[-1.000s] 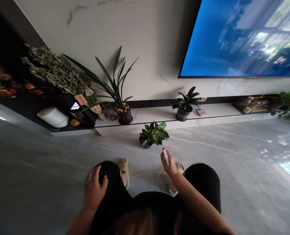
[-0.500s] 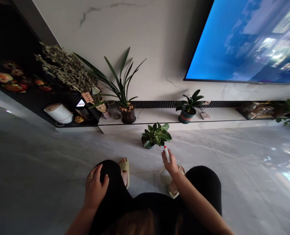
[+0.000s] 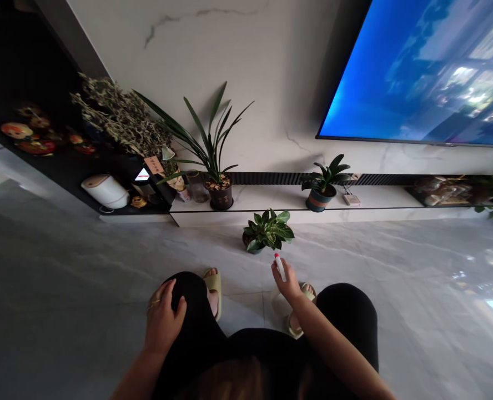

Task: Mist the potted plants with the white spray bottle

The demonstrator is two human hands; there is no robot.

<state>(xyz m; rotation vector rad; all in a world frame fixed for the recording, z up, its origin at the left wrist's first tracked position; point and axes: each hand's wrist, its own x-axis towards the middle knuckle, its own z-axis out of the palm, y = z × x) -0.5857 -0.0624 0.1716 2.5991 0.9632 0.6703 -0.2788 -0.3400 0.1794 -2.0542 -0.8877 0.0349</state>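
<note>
I am squatting on a grey tiled floor. My right hand (image 3: 288, 282) grips a small white spray bottle (image 3: 280, 267) with a red tip, its nozzle pointing at a small leafy potted plant (image 3: 268, 230) that stands on the floor just beyond it. My left hand (image 3: 163, 318) rests flat on my left knee, holding nothing, with rings on its fingers. Both my feet wear pale slippers (image 3: 214, 288).
A low white ledge (image 3: 271, 201) along the marble wall carries a tall long-leaved plant in a dark pot (image 3: 219, 191) and a small plant in a striped pot (image 3: 321, 194). A large lit screen (image 3: 429, 72) hangs above. A white appliance (image 3: 105, 191) and a dry bushy plant (image 3: 121, 119) sit at left.
The view has shifted slightly to the left and down. My right hand with the spray bottle stays near the floor plant; my left hand has not moved off the knee.
</note>
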